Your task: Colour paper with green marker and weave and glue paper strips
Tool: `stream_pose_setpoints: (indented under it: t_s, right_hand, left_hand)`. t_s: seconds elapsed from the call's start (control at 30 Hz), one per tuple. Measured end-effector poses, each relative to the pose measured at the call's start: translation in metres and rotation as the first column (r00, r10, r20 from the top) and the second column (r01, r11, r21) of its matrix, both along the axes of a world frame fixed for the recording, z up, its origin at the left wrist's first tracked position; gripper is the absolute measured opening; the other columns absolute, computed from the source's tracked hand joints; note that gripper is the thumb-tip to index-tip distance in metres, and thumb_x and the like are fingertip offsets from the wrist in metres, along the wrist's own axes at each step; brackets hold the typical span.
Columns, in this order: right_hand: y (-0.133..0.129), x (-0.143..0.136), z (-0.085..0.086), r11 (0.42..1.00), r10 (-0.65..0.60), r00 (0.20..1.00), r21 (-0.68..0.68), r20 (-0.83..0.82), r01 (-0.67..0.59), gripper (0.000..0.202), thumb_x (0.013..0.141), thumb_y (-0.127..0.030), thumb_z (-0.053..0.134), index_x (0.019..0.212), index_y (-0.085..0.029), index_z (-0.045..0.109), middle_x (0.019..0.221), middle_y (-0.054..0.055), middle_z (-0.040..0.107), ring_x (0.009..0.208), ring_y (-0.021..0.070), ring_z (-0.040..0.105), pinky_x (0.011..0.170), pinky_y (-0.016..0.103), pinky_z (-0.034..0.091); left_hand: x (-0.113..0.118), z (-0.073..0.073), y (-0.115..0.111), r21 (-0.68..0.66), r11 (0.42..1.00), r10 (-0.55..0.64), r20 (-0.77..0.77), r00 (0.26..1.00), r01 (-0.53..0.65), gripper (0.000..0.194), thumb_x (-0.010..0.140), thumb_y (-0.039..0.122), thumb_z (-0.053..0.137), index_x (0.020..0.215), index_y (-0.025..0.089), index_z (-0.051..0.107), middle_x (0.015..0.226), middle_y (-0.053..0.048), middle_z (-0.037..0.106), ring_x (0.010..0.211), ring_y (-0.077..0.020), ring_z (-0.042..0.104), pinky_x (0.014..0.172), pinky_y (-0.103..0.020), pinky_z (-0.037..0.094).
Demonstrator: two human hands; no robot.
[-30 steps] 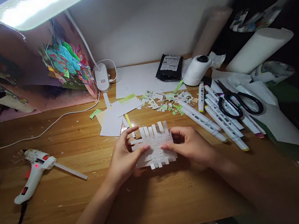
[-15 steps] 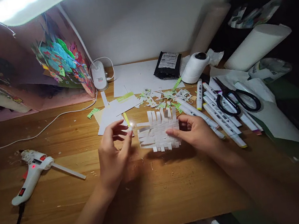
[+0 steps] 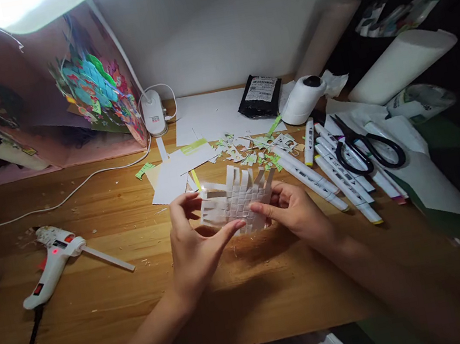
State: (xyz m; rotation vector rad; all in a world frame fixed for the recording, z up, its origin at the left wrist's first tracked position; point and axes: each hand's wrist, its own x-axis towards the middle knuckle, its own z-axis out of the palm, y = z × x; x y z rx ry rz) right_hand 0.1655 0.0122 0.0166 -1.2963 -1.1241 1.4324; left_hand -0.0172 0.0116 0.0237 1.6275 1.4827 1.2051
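Observation:
A mat of woven white paper strips point(image 3: 239, 199) is held above the desk, tilted, with loose strip ends sticking out at its left and upper edges. My right hand point(image 3: 297, 210) grips its right side, thumb on top and fingers behind. Around the lower left of the mat is my left hand point(image 3: 200, 239), its thumb laid along the lower edge and its fingers behind the left strips. The fingers behind the mat are partly hidden.
A glue gun point(image 3: 52, 262) with a lit red light lies at left. Paper scraps point(image 3: 248, 148) and white sheets point(image 3: 169, 181) are behind the mat. Markers point(image 3: 346, 187) and black scissors point(image 3: 363, 148) lie at right. A thread spool point(image 3: 303, 101) stands farther back.
My left hand has moved right and taken hold of the mat, which it was apart from before. The mat has tilted and shifted slightly left. My right hand keeps its grip.

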Motion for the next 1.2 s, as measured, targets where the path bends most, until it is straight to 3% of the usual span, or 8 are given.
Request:
stream_pose_setpoints:
  t_s: [0.07,0.13,0.4,0.6,0.8,0.97,1.07,1.2]
  right_hand:
    - [-0.002,-0.002,0.000,1.000,0.018,1.000,-0.019,0.005,-0.018,0.032,0.068,-0.039,0.072,0.089,-0.018,0.063,0.082,0.005,0.072,0.067,0.0160,0.066,0.052,0.024,0.050]
    - [-0.003,-0.004,0.000,1.000,0.015,1.000,-0.027,0.003,-0.015,0.034,0.067,-0.039,0.073,0.092,-0.018,0.063,0.086,0.005,0.073,0.074,0.0186,0.068,0.058,0.026,0.054]
    - [0.000,-0.001,0.001,0.999,-0.022,1.000,-0.035,-0.018,0.021,0.034,0.065,-0.039,0.074,0.089,-0.018,0.062,0.089,0.006,0.073,0.081,0.0213,0.069,0.070,0.032,0.058]
    - [0.002,-0.007,-0.006,0.994,-0.037,0.998,-0.103,-0.041,0.032,0.043,0.054,-0.038,0.081,0.087,-0.017,0.062,0.088,0.007,0.073,0.082,0.0242,0.069,0.070,0.035,0.058]
    - [0.005,-0.009,-0.011,0.991,-0.017,0.990,-0.136,-0.141,-0.003,0.053,0.046,-0.023,0.084,0.092,-0.017,0.058,0.094,0.005,0.072,0.088,0.0230,0.068,0.081,0.035,0.055]
    - [0.003,-0.007,-0.009,0.983,0.036,0.991,-0.172,-0.128,-0.058,0.055,0.046,-0.021,0.083,0.094,-0.016,0.057,0.095,0.005,0.072,0.088,0.0227,0.068,0.082,0.036,0.054]
    - [0.001,-0.008,-0.008,0.979,0.067,0.993,-0.188,-0.096,-0.084,0.055,0.046,-0.025,0.084,0.093,-0.016,0.058,0.093,0.006,0.072,0.085,0.0230,0.068,0.076,0.035,0.056]
    - [0.002,-0.006,-0.007,0.994,0.012,0.997,-0.104,-0.074,-0.020,0.050,0.051,-0.029,0.083,0.092,-0.019,0.057,0.087,0.004,0.071,0.079,0.0201,0.068,0.067,0.031,0.056]
  left_hand:
    - [0.002,0.000,0.001,-0.228,0.968,-0.052,0.243,0.969,0.109,0.052,0.064,0.038,0.079,0.102,0.017,0.050,0.093,-0.005,0.062,0.080,-0.0178,0.062,0.066,-0.026,0.052]
    - [0.002,0.000,0.003,-0.327,0.926,-0.045,0.402,0.914,0.189,0.043,0.064,0.034,0.078,0.095,0.016,0.054,0.087,-0.004,0.066,0.076,-0.0175,0.064,0.064,-0.026,0.053]
    - [-0.001,-0.001,0.011,-0.372,0.866,-0.062,0.582,0.811,0.333,0.049,0.063,0.029,0.078,0.103,0.013,0.055,0.097,-0.008,0.068,0.087,-0.0193,0.066,0.071,-0.025,0.055]
    - [0.004,0.002,0.004,-0.349,0.894,-0.046,0.551,0.833,0.280,0.049,0.065,0.024,0.076,0.106,0.015,0.051,0.089,-0.005,0.069,0.075,-0.0154,0.066,0.063,-0.021,0.053]
    - [0.007,0.001,0.002,-0.333,0.908,-0.052,0.510,0.859,0.253,0.049,0.066,0.025,0.076,0.107,0.015,0.050,0.086,-0.005,0.069,0.073,-0.0152,0.065,0.063,-0.022,0.053]
    - [0.005,0.002,0.005,-0.408,0.857,-0.102,0.466,0.879,0.316,0.040,0.066,0.035,0.076,0.097,0.013,0.060,0.087,-0.005,0.069,0.077,-0.0169,0.064,0.066,-0.023,0.051]
    - [0.004,0.003,0.004,-0.491,0.820,-0.099,0.385,0.917,0.295,0.034,0.066,0.041,0.074,0.082,0.012,0.067,0.078,-0.005,0.069,0.068,-0.0153,0.062,0.060,-0.022,0.048]
    - [0.002,0.002,0.003,-0.518,0.816,-0.063,0.365,0.929,0.258,0.033,0.065,0.040,0.076,0.080,0.012,0.070,0.076,-0.004,0.070,0.063,-0.0137,0.059,0.058,-0.021,0.046]
